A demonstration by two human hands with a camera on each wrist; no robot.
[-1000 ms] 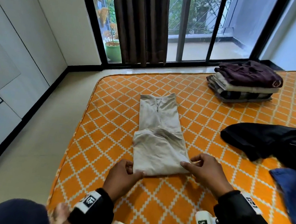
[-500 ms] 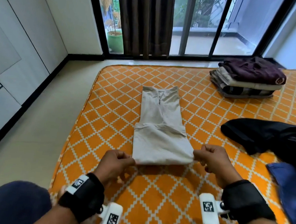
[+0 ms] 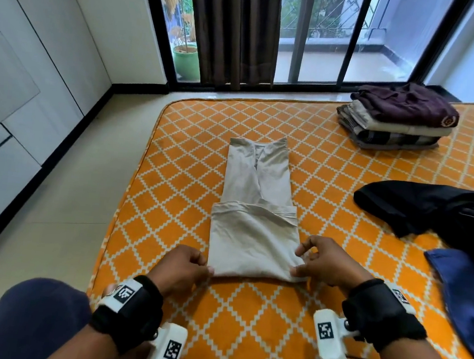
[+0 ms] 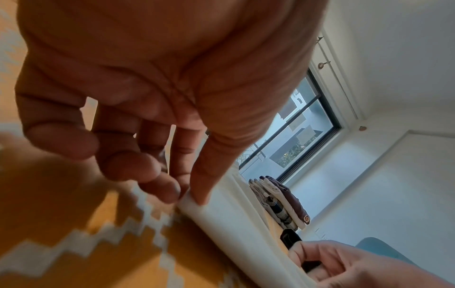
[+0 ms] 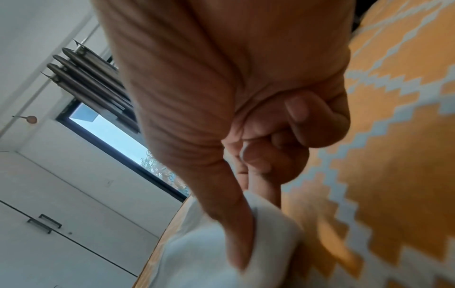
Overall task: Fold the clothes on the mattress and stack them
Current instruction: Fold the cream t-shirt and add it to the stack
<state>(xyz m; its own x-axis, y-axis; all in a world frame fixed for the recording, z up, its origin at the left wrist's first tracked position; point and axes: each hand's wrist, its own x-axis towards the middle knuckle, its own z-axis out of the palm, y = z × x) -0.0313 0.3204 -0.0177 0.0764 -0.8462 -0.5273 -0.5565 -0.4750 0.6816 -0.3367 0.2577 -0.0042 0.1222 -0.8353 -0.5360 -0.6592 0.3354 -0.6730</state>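
Pinching near corners of half-folded beige garment (image 3: 251, 239): left hand (image 3: 182, 267), right hand (image 3: 328, 262). Stack (image 3: 397, 120) done; black (image 3: 431, 208) and blue (image 3: 469, 294) clothes unfolded.

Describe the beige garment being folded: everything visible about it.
The beige garment looks like soft, thin cotton, lying flat on the orange mattress as a narrow strip. Its near end is doubled over the middle, and the collar end points toward the window. The left hand and right hand each pinch a near corner of the fold.
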